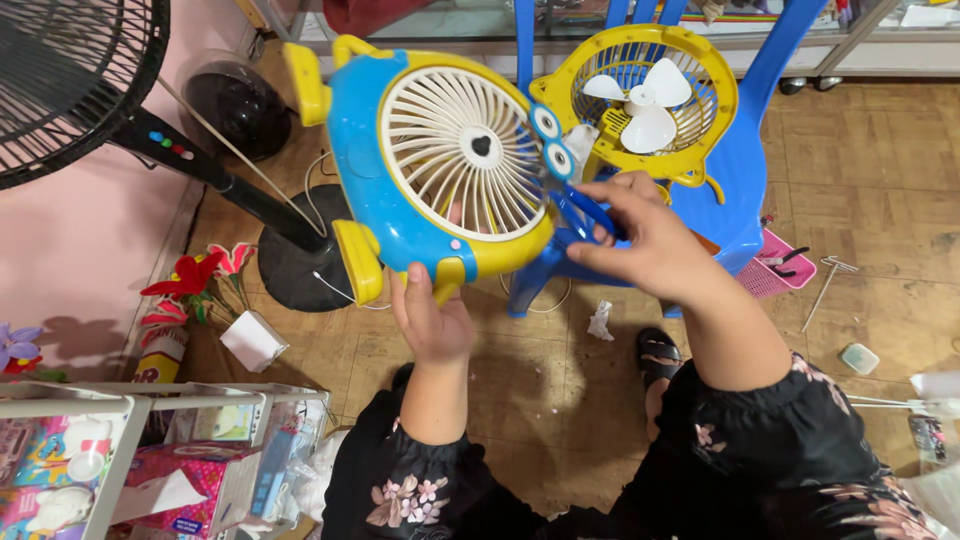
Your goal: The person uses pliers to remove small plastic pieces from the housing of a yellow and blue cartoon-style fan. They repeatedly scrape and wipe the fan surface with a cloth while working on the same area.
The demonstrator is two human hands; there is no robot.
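Note:
A blue and yellow toy-shaped fan housing (400, 170) with a white grille (465, 150) is held up in front of me. My left hand (430, 315) grips its lower yellow edge. At the housing's right side, my right hand (640, 235) holds blue-handled scissors (583, 208) whose tips are near two round eye-like parts (550, 140). Behind them, a yellow fan cage (640, 100) with white blades rests on a blue plastic chair (735, 190).
A black standing fan (75, 85) and its round base (300, 265) are at the left. Artificial flowers (195, 280) and a shelf with boxes (150, 460) sit at the lower left. A pink basket with pliers (780, 265) and small scraps lie on the wood floor at the right.

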